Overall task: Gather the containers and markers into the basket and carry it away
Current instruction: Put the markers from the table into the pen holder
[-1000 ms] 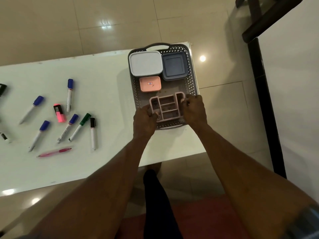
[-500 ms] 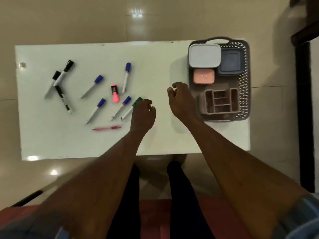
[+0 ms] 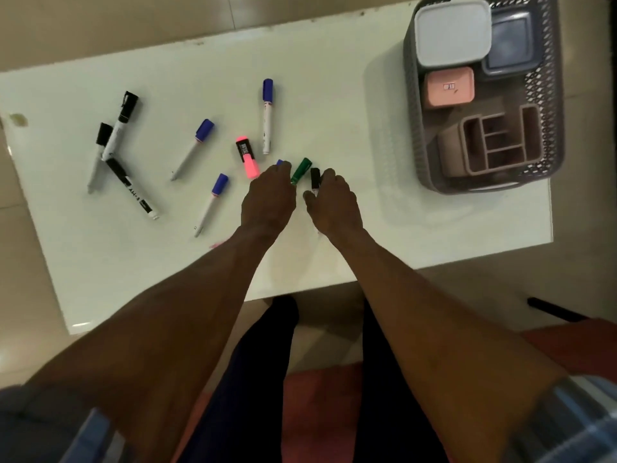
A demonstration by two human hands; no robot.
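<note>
A grey perforated basket [image 3: 552,95] stands at the table's far right. It holds a white-lidded container [image 3: 452,31], a blue-grey container [image 3: 510,41], a small pink container [image 3: 449,86] and a pink divided organiser [image 3: 494,145]. Several markers lie loose on the white table [image 3: 334,105], among them a blue-capped marker [image 3: 267,115], a pink highlighter [image 3: 247,159] and black markers [image 3: 118,128] at the left. My left hand [image 3: 267,200] curls over a green-capped marker [image 3: 302,170], and a blue cap [image 3: 279,162] peeks out past its fingertips. My right hand [image 3: 334,203] pinches a black-capped marker [image 3: 315,177].
A pink pen [image 3: 217,244] shows only its tip beside my left forearm. The table's near edge runs just above my dark-trousered legs [image 3: 267,362]. Tiled floor surrounds the table, and a dark object [image 3: 554,310] lies on it at the right.
Both hands left the organiser in the basket and moved left to the markers. My left hand settled on the green-capped marker, and my right hand closed on the black-capped one beside it.
</note>
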